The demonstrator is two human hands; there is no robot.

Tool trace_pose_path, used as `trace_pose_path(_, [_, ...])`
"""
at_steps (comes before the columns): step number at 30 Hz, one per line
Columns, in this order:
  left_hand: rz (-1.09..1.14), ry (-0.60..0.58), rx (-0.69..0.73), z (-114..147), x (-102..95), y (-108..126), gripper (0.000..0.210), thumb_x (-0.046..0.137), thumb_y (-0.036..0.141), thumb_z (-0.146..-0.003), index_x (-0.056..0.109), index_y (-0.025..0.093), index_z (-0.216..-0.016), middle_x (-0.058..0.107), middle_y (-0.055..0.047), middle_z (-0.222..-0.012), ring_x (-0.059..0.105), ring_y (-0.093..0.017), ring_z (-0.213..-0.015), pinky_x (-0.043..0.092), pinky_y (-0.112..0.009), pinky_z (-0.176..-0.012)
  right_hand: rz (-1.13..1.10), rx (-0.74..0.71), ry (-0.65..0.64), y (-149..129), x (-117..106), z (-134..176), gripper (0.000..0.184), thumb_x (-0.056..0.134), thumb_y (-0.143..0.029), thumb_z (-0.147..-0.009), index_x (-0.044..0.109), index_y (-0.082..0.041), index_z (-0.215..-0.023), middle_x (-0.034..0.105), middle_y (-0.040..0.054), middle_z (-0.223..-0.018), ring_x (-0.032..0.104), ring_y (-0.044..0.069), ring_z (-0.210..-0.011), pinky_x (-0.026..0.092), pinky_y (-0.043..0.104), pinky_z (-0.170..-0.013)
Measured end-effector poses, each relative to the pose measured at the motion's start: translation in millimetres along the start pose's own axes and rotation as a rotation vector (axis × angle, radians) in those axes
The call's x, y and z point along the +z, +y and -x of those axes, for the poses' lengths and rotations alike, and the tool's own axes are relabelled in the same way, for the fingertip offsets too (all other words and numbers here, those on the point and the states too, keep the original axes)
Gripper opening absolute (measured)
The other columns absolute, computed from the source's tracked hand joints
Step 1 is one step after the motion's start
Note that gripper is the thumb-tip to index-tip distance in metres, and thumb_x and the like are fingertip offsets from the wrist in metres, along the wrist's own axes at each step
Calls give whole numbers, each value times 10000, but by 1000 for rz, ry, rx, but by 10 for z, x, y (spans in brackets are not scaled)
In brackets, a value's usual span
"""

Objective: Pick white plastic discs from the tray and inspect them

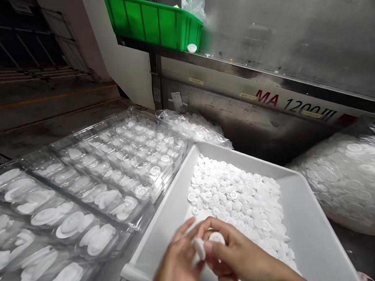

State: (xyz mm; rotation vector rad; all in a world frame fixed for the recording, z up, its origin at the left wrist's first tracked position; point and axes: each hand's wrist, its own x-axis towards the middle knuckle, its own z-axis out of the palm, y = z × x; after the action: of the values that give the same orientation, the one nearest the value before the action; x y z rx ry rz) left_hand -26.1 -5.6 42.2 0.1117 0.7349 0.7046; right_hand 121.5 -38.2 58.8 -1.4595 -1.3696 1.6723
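1. Both hands meet over the near end of the white tray (172,198)
2. The left hand (178,261) and right hand (234,256) pinch small white discs (205,242) between fingertips
3. More caps (243,202) heap in the tray; clear blister trays (126,162) lie left

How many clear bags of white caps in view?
2. One bag lies behind the white tray, against the machine; a larger bag sits right of the tray, cut off by the frame edge. More may lie out of view.
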Motion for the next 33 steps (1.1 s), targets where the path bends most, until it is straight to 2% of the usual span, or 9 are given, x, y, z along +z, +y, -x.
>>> trace_pose_path(1, [41,117,-97,-54,114,-75,312,461,253,-857,510,148,-1147,600,-130,-1112,620,-204,-928,504,-340,-768,30,-1,51,-69,21,54,138,420,-334,-900,442,-241,-1000,443,-54,-677,366,67,-482,362,213,-460])
trace_pose_path(4, [66,176,-160,-141,371,-247,341,395,250,-879,485,134,-1186,583,-146,-1185,619,-218,-994,497,-334,-830,151,-44,249,-138,77,186,155,526,-160,-822,541,-231,-959,509,-10,-851,474,120,-735,397,263,-655])
trace_pose_path(8, [57,184,-139,-166,432,-295,334,368,238,-889,493,134,-1181,625,-133,-1126,658,-194,-876,518,-341,-800,226,-136,366,-39,48,264,254,487,-71,-830,543,-258,-992,532,-21,-917,493,124,-802,401,250,-680])
trace_pose_path(14, [26,150,-112,-141,438,-269,325,438,162,-865,489,58,-1169,680,-114,-874,665,-179,-806,536,-303,-743,260,-275,423,-14,-70,306,252,384,-54,-896,512,-251,-987,562,-21,-963,548,98,-802,453,233,-691])
trace_pose_path(18, [0,121,-140,-88,502,-243,331,455,176,-862,501,45,-1162,674,-169,-970,658,-229,-890,541,-329,-733,314,-401,449,-41,-95,355,230,380,-41,-893,496,-233,-944,549,-16,-931,544,94,-810,453,226,-695])
trace_pose_path(22, [-9,121,-173,-76,504,-233,301,445,154,-864,519,51,-1138,678,-84,-770,667,-174,-811,536,-270,-691,407,-471,410,20,-99,358,255,387,-28,-876,514,-209,-1002,554,18,-935,538,118,-827,448,252,-703])
trace_pose_path(26, [-18,114,-193,-113,462,-235,302,415,118,-863,504,47,-1144,689,-101,-854,661,-126,-768,524,-250,-748,446,-459,408,117,-89,331,290,432,-84,-880,556,-249,-1083,544,42,-1047,543,144,-852,446,280,-709])
trace_pose_path(30, [-48,95,-207,-140,446,-228,357,483,74,-818,476,24,-1171,672,-179,-1033,665,-182,-885,516,-270,-807,292,-332,584,112,-87,324,111,530,-220,-871,547,-270,-969,515,-11,-879,487,110,-721,413,225,-597])
trace_pose_path(33, [-51,72,-213,-149,453,-218,395,486,59,-810,444,-1,-1198,641,-193,-1128,606,-237,-1043,475,-305,-921,151,-158,632,58,-108,336,67,454,-201,-894,499,-246,-874,484,-29,-763,449,111,-671,398,219,-574])
